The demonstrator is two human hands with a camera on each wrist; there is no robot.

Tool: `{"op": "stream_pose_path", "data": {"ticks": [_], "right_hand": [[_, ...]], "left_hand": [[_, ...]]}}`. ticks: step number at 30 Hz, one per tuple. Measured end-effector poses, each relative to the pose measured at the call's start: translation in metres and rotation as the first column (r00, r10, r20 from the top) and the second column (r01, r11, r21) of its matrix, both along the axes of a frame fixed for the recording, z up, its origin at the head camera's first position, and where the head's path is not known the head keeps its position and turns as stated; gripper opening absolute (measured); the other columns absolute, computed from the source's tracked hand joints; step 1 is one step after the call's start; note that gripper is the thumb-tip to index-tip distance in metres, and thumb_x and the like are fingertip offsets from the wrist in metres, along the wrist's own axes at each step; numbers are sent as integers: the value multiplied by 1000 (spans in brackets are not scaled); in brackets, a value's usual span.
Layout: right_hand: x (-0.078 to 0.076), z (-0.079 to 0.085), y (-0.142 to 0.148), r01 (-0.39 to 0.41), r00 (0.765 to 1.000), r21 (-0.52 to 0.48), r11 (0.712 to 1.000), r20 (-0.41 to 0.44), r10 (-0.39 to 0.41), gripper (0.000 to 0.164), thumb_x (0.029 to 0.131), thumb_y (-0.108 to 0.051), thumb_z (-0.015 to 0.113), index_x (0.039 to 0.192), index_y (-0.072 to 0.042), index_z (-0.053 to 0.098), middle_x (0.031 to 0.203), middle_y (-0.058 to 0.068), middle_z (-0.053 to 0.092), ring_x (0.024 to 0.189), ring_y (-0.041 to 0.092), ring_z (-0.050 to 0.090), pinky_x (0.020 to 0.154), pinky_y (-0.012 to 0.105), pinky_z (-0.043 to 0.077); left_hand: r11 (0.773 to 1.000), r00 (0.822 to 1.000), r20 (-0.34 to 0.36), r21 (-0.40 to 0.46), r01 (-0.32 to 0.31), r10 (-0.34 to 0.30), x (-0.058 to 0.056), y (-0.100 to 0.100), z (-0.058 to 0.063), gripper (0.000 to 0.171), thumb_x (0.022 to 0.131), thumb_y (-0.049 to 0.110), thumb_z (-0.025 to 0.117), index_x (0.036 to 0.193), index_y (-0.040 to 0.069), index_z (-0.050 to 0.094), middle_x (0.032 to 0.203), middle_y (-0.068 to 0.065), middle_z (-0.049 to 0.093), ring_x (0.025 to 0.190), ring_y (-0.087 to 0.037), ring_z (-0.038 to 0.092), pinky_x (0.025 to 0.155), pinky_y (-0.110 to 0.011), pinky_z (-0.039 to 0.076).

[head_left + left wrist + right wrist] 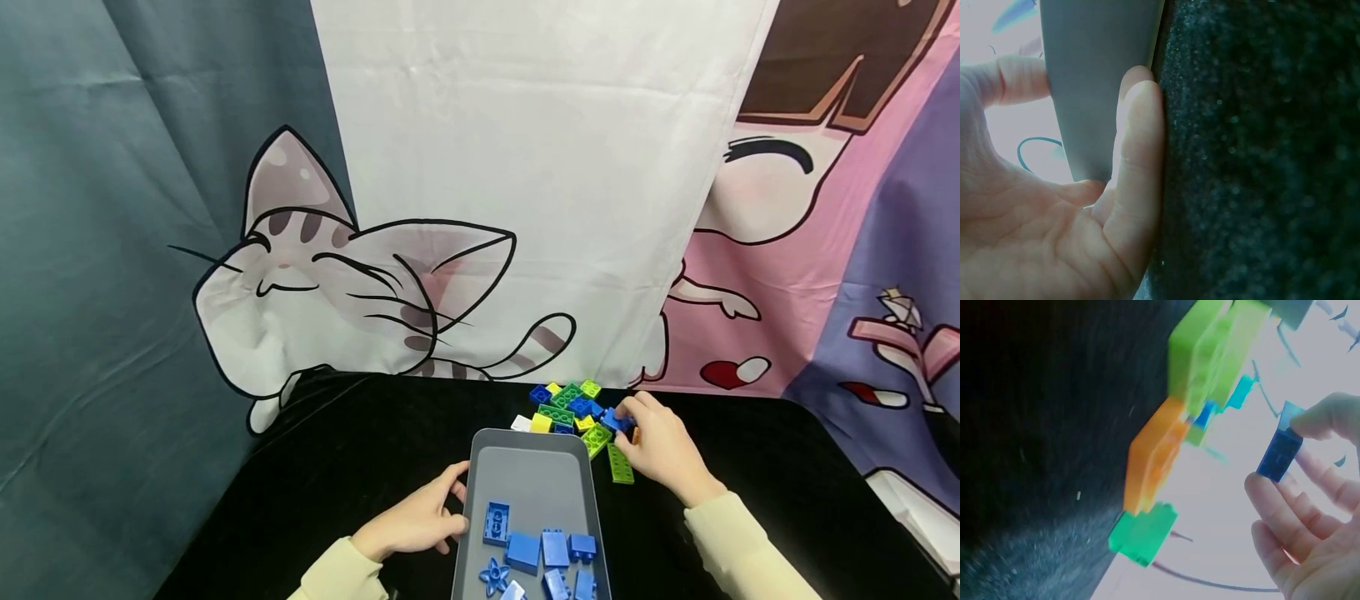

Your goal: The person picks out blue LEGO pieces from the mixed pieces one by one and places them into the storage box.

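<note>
My right hand (663,442) pinches a blue toy brick (1280,453) between thumb and fingers, at the right side of a pile of bricks. In the right wrist view the held brick is apart from the other bricks. My left hand (420,512) grips the left side of a grey tray (525,475), with thumb and fingers at its wall (1088,87). Inside the tray's near half lie several blue bricks (522,552) and a blue flower-shaped piece (493,576).
Beyond the tray's far end lies the pile, with green bricks (556,414), a yellow brick (541,423), a white brick (521,423) and more blue ones. An orange brick (1154,459) is near the right hand. Black cloth (360,450) covers the table; printed curtains hang behind.
</note>
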State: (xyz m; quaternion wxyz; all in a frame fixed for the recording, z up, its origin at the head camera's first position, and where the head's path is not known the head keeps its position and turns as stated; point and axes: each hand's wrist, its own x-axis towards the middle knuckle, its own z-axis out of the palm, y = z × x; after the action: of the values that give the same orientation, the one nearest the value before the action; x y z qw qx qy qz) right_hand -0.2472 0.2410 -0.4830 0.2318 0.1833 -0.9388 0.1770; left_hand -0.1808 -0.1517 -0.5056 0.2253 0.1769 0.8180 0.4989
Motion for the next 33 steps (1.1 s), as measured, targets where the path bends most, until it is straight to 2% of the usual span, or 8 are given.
{"op": "stream_pose_path", "data": {"ticks": [6,14,21,27,30,33], "right_hand": [[28,0,-15,-72,997,-77,994,-22,70,23,74,-15,75,93,-19,64,92,-7,55,70,10,51,61,23,48],[62,1,-34,-159,987,-100,982,0,159,29,72,-18,79,94,-26,62,94,-15,53,78,7,56,71,26,55],[90,1,-46,-182,981,-118,976,45,189,33,72,-19,81,96,-31,61,97,-22,52,81,2,56,76,22,54],[106,1,-52,-216,967,-128,968,106,230,32,75,-20,80,98,-33,61,97,-22,51,82,2,54,72,22,53],[111,3,-54,-222,956,-90,971,173,235,36,79,-35,77,111,-35,61,110,-21,54,91,2,56,80,27,55],[116,4,-54,-219,943,-16,976,253,216,58,81,-57,69,133,-39,54,135,-15,51,112,4,53,91,39,54]], "left_hand": [[1000,1000,-1,20,9,-9,0,1,2,87,84,16,61,160,12,20,120,-12,49,70,-21,68,55,-38,56],[1000,1000,-11,7,6,-6,-1,1,3,86,84,17,62,159,12,21,119,-11,49,70,-20,68,55,-37,56],[1000,1000,-11,11,5,-5,1,2,4,86,84,17,62,159,12,21,119,-11,48,70,-20,68,55,-37,56],[1000,1000,-10,8,2,-2,2,2,2,86,83,17,62,159,13,21,119,-11,49,70,-20,67,55,-38,56],[1000,1000,-9,7,2,-2,1,1,2,86,84,18,62,159,13,21,119,-11,49,70,-20,67,55,-38,56],[1000,1000,-10,9,4,-4,1,1,1,86,84,18,62,159,13,21,119,-11,49,70,-20,67,55,-38,56]]}}
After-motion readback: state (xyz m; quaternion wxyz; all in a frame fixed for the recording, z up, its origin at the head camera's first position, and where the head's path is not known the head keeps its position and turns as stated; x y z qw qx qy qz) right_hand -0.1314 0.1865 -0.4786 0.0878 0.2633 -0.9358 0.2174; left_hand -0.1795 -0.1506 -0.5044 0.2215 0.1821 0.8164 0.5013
